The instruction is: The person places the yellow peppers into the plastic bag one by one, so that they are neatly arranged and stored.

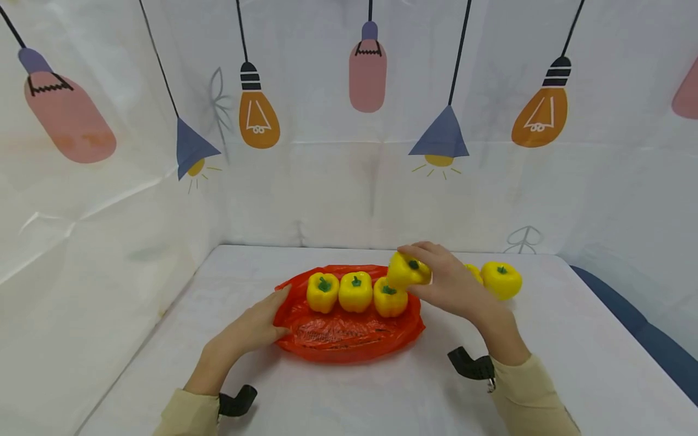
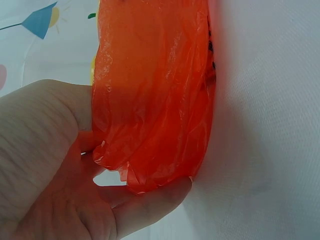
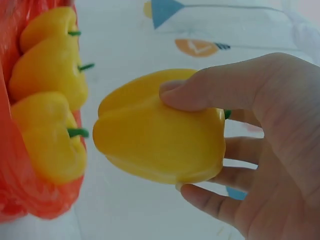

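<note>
From my station, I have the right hand (image 1: 457, 280) gripping a glossy yellow bell pepper (image 1: 405, 270) just beside the crinkled red plastic bag (image 1: 343, 339), whose left end the left hand (image 1: 252, 327) grasps.

Soft, even light fills the head view, and the pale wall (image 1: 327, 200) beyond the hands looks bright. Blurred shadows on the table (image 1: 349, 399) below the left hand (image 1: 256, 327) and right hand (image 1: 444, 278) suggest overhead light. Small glints dot the bag (image 1: 338, 348) between the hands; a gentle sheen lies on the pepper (image 1: 406, 270) in the right hand. Far left of the left hand, the wall's prints (image 1: 71, 118) look slanted and stretched. The left wrist view is dimmer, with a grey shadow beside the bag. The right wrist view is hazy, prints behind the right hand soft.
</note>
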### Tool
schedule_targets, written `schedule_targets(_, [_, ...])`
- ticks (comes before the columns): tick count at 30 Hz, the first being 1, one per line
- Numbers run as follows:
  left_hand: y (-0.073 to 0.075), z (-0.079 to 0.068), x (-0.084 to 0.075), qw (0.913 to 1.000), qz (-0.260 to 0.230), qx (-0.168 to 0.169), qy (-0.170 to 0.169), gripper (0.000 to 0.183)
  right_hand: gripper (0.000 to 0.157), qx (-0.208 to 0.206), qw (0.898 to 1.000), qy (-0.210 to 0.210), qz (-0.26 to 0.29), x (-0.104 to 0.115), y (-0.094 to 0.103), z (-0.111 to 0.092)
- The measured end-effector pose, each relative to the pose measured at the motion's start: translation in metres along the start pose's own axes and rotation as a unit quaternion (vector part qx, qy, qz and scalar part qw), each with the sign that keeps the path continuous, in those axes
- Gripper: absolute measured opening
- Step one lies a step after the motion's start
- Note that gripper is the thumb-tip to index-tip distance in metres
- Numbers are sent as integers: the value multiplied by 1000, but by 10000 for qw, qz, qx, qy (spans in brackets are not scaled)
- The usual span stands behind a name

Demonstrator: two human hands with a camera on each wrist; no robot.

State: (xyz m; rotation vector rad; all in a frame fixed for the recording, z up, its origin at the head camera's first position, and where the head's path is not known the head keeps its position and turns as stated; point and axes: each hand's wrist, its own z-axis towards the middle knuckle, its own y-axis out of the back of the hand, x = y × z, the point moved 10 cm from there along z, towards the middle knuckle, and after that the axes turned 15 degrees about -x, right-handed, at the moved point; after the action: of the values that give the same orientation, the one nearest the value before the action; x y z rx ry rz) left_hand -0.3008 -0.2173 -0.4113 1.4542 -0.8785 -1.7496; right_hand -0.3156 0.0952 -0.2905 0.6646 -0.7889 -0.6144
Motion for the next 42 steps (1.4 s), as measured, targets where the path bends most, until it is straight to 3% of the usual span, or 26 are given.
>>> schedule_targets(9, [-2, 0, -3, 10000, 29, 36, 13, 87, 62, 263, 9976, 549, 324, 42, -23, -6])
schedule_targets(17, [2, -4, 1, 9998, 177, 39, 17, 86, 58, 720, 9923, 956, 311, 79, -72, -11])
schedule_targets(25, [1, -2, 1, 9998, 162, 70, -4, 85, 60, 1452, 9850, 935, -16, 101, -126, -20])
schedule_targets(32, [-1, -2, -2, 9998, 135, 65, -108, 82, 60, 1219, 9813, 1364, -601, 112, -148, -26])
schedule_targets(42, [1, -3, -4, 9997, 213, 46, -103, 82, 66, 838, 9826, 1393, -897, 109, -154, -26])
